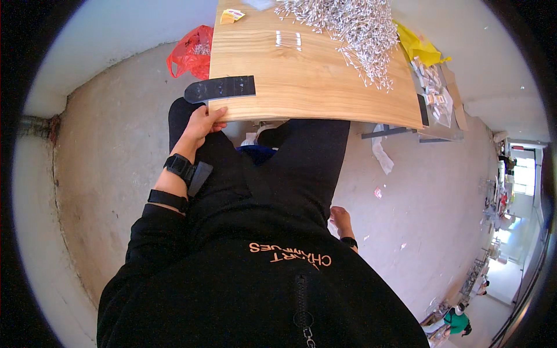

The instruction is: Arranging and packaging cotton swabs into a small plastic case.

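My left hand point(204, 123) grips the near left corner of the wooden table point(313, 95), with fingers above and below its edge. Beside it, a black rounded strip point(221, 87) lies along that corner. Down by my right thigh hangs my right hand point(341, 220), its fingers partly hidden; a bit of white shows next to them, and I cannot tell whether it is held. A large heap of cotton swabs point(362, 32) spreads over the table's far right. Apart from the heap, several cotton swabs point(288, 39) lie side by side in a neat row.
Small yellow-and-white cards point(232, 16) sit at the far left. A red plastic bag point(196, 51) hangs by the table's left side. On the right are a yellow bag point(419, 46) and small packs in clear plastic point(435, 95). A person in green point(456, 321) is farther off.
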### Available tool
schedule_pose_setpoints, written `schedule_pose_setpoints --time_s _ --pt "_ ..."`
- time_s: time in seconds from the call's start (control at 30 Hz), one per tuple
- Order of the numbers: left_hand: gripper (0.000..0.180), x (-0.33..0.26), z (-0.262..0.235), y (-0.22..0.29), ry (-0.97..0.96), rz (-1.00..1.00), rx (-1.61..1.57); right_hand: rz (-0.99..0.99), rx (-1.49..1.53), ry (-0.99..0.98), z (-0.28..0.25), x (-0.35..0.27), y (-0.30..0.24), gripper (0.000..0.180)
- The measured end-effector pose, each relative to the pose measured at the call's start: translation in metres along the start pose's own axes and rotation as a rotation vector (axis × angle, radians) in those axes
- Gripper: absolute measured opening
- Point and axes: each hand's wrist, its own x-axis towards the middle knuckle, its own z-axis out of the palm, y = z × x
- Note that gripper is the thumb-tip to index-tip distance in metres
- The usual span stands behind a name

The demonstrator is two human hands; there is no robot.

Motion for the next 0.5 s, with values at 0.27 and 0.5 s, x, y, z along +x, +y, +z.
schedule_pose_setpoints --time_s 0.27,0.5 --pt "0.045 -0.004 -0.001 0.002 0.007 0.002 -0.005 -0.018 0.046 0.060 0.001 -0.002 -0.007 0.024" --pt "0.045 -0.008 0.002 0.007 0.002 0.003 0.008 0.024 -0.002 -0.129 0.004 0.018 0.026 0.020"
